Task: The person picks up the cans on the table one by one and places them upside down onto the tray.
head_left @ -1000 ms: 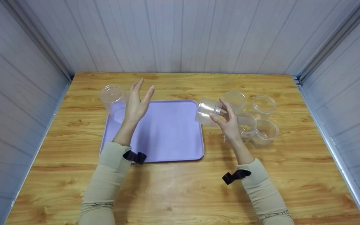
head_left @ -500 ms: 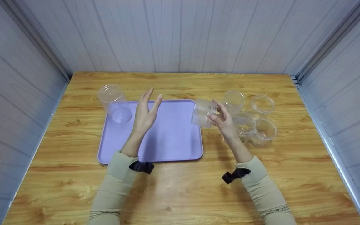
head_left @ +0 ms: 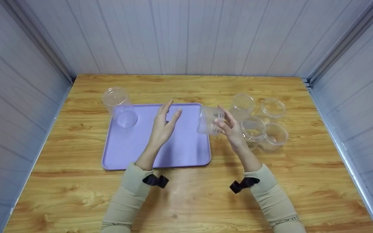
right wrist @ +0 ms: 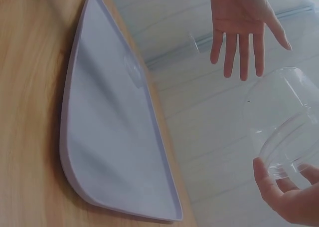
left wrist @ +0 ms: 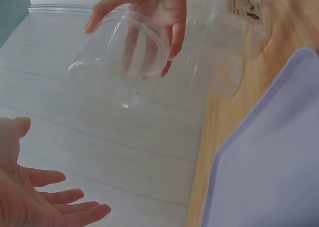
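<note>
Above the right edge of the purple tray [head_left: 183, 142], we see a clear jar [head_left: 209, 120] tipped sideways, its ringed end gripped by the right hand [head_left: 232, 129]; the left hand [head_left: 163, 127], fingers extended, touches nothing. We judge the jar light, stiffish, slick, best held there. We make out no contents, nor any in the second jar [head_left: 120, 105] at the tray's far-left corner or the clustered containers [head_left: 254, 127].

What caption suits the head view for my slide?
Right hand holds a tilted clear jar near the tray, the empty left hand apart from it.
</note>
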A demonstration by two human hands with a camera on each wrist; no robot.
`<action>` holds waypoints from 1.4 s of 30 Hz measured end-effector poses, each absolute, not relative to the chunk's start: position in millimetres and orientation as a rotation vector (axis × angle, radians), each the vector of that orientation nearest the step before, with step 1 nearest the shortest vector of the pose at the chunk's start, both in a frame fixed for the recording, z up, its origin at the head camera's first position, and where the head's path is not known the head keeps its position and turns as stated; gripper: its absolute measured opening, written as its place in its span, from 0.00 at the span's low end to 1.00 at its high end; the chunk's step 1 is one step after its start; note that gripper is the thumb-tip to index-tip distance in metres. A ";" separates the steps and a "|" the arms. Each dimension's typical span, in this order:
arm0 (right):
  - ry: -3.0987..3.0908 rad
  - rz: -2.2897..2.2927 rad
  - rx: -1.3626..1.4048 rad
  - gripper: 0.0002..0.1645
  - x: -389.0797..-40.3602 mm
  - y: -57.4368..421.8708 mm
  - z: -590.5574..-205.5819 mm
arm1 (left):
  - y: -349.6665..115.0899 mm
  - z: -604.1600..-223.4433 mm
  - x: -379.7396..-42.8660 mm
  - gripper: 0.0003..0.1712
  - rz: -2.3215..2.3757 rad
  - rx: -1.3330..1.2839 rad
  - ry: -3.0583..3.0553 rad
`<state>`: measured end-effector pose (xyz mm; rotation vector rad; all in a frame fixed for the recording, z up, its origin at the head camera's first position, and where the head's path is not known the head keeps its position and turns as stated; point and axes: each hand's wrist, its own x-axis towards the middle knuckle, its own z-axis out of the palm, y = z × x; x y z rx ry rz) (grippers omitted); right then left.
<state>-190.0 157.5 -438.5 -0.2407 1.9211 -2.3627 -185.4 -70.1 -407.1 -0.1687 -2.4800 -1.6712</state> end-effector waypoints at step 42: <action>1.896 -2.261 -0.362 0.36 -168.7 143.1 -440.9 | -36.0 -420.3 -151.3 0.43 -1.998 -0.619 -2.229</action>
